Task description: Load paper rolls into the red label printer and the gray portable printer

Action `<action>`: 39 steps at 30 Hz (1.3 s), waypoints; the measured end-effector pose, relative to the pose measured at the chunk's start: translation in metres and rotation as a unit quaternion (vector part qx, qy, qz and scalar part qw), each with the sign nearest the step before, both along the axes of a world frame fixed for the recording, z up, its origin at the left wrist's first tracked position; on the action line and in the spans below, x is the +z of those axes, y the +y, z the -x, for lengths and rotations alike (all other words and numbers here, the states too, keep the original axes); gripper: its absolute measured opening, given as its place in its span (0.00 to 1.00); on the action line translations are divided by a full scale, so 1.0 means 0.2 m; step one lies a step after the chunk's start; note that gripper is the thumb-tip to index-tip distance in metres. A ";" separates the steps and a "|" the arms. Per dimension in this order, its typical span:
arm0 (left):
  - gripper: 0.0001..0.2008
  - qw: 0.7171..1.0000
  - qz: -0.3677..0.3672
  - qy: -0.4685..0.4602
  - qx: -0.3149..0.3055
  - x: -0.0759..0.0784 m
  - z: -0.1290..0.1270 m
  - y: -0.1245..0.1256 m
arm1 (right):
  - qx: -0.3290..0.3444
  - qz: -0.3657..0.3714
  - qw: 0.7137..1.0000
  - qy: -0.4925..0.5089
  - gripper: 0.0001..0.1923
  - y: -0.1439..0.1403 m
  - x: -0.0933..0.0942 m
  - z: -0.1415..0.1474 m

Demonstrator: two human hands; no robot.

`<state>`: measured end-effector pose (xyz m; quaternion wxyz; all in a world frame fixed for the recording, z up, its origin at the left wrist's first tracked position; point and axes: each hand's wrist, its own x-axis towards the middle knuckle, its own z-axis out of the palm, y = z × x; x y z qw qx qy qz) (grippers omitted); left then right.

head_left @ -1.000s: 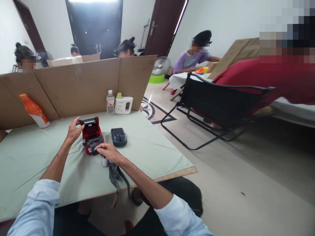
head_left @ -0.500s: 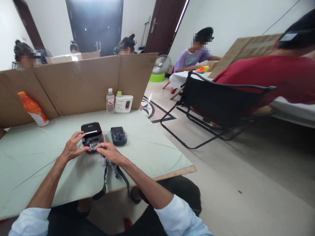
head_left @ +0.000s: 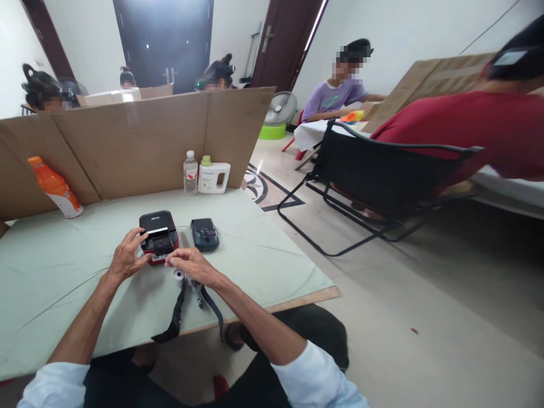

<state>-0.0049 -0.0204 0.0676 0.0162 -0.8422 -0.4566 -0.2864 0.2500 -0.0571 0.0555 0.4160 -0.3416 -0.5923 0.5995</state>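
Note:
A small red and black printer [head_left: 157,231] sits on the green-covered table [head_left: 63,266] with its lid down. My left hand [head_left: 126,256] grips its left side, fingers on the lid's front edge. My right hand [head_left: 191,264] touches the printer's front right corner with its fingertips. A small white paper roll [head_left: 179,275] lies just under my right hand. A black strap [head_left: 175,314] trails from there over the table's near edge. A dark blue-grey device [head_left: 204,234] lies right of the printer.
A cardboard screen [head_left: 140,141] stands along the table's back. An orange bottle [head_left: 55,187] leans at far left; a water bottle [head_left: 190,173] and white jug [head_left: 213,176] stand behind. A black folding chair [head_left: 382,181] and other seated people are to the right.
The printer's lid was open a second ago and is now shut. My left hand has moved from the lid's top down to the printer's left side. The strap now hangs lower.

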 end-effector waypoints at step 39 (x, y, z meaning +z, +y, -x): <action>0.33 0.996 0.040 -0.037 0.074 -0.06 -0.01 0.00 | -0.045 -0.284 0.860 -0.421 0.43 0.21 -0.02 -0.07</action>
